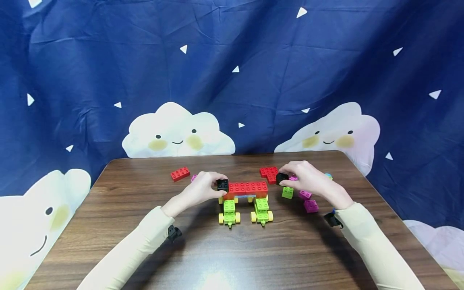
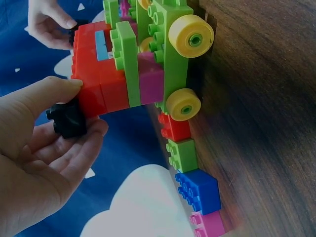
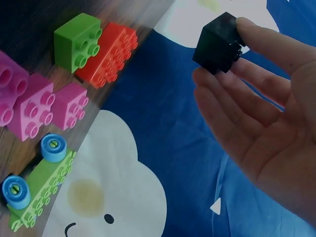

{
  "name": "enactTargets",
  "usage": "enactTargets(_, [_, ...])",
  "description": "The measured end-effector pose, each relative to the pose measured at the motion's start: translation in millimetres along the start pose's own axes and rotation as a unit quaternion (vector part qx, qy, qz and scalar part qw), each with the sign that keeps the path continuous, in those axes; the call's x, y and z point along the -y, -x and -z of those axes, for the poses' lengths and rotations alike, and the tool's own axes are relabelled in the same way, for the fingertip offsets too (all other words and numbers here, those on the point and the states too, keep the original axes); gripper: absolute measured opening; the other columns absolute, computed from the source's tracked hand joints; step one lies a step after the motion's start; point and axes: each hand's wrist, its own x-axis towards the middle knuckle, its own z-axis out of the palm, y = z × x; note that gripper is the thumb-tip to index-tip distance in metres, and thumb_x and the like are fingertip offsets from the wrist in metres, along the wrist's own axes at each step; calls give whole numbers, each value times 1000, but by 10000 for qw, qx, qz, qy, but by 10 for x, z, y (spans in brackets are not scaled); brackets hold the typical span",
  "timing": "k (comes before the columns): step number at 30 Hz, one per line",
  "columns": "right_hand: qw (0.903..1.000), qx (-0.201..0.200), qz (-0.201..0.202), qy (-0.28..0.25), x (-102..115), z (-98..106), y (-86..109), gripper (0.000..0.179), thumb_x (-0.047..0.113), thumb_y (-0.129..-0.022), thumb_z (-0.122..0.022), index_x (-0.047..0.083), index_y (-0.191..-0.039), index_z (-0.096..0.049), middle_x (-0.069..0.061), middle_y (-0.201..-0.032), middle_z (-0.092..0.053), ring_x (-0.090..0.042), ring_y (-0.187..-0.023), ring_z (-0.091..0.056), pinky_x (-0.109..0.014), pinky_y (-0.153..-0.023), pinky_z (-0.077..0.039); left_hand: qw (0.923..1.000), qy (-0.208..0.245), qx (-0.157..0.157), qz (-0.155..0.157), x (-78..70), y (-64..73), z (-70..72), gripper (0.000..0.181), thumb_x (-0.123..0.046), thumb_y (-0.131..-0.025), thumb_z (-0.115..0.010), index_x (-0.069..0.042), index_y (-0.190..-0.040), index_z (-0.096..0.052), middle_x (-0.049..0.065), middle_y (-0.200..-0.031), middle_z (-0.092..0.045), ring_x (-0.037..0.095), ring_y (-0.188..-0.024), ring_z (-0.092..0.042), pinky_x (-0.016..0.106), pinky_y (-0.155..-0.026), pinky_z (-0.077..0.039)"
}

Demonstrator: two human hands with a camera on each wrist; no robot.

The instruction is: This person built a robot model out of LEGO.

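Observation:
A toy-brick build stands mid-table: a row of red bricks (image 1: 250, 187) raised over two green wheeled bases (image 1: 229, 212) with yellow wheels (image 2: 190, 36). At the row's left end, my left hand (image 1: 203, 187) holds a black brick (image 2: 69, 118) between thumb and fingers; the thumb tip reaches the edge of the red brick beside it. To the right of the build, my right hand (image 1: 306, 177) pinches another black brick (image 3: 217, 43), raised above the table with its studs facing the palm in the right wrist view.
On the right lie a green brick (image 1: 287, 193), several pink bricks (image 1: 311, 206), red bricks (image 1: 269, 173) and a green base with blue wheels (image 3: 44, 180). At back left lies a red brick (image 1: 180, 174); a blue brick (image 2: 200, 191) shows behind the build. A cloud-patterned curtain (image 1: 253, 88) hangs behind the table.

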Motion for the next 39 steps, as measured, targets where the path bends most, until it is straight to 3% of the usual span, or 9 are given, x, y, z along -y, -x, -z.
enactTargets(6, [9998, 44, 124, -130, 76, 20, -42, 27, 22, -85, -78, 6, -106, -73, -4, -95, -74, -12, -80, -64, -32, -72, -55, 9999, 147, 34, -33, -5, 1, 17, 34, -10, -82, -77, -2, -115, -69, 11, -99, -74, 20, -86, -71, 40, -81, -59])
enactTargets(11, [9992, 32, 240, -310, 134, 19, -83, 29, 22, -85, -78, 6, -108, -73, -3, -95, -75, -14, -82, -67, -34, -74, -57, 9999, 74, 81, 11, -12, -6, 34, 34, -12, -83, -76, -4, -115, -69, 9, -98, -74, 17, -84, -69, 28, -75, -57])
enactTargets(18, [9976, 163, 252, -623, 212, 2, -132, 32, 21, -83, -80, 7, -112, -73, -4, -103, -75, -15, -87, -69, -38, -78, -58, 9999, 29, 68, -80, 10, -6, 24, 34, -11, -83, -76, -2, -114, -69, 9, -96, -74, 20, -83, -69, 37, -76, -59])
enactTargets(24, [9972, 222, 486, -529, 244, -43, -170, 31, 19, -83, -79, 6, -111, -73, -6, -104, -75, -17, -87, -68, -37, -77, -59, 9996, -94, 181, -193, 27, -1, 27, 32, -15, -85, -76, -6, -115, -69, 5, -95, -72, 24, -86, -67, 22, -75, -53])
enactTargets(29, [9960, 273, 661, -528, 257, -68, -197, 27, 16, -84, -79, 7, -109, -74, -5, -101, -75, -16, -84, -66, -36, -76, -58, 9989, -206, 150, -403, 47, 16, 42, 34, -18, -85, -77, -6, -115, -69, 4, -98, -73, 21, -88, -66, 31, -80, -56])
enactTargets(34, [9959, 370, 598, -578, 275, -63, -199, 28, 18, -84, -79, 7, -109, -74, -5, -99, -75, -13, -82, -64, -37, -76, -59, 9994, 170, 58, -284, 100, 57, 48, 45, -19, -85, -78, -4, -124, -65, 11, -113, -73, 24, -96, -70, 41, -87, -58])
enactTargets(39, [9963, 363, 639, -449, 283, -61, -213, 28, 18, -84, -79, 7, -109, -74, -4, -99, -75, -15, -84, -66, -35, -78, -58, 9983, 547, -104, -166, 158, 110, 92, 43, -19, -85, -78, -4, -123, -66, 12, -113, -73, 27, -99, -71, 37, -89, -58])
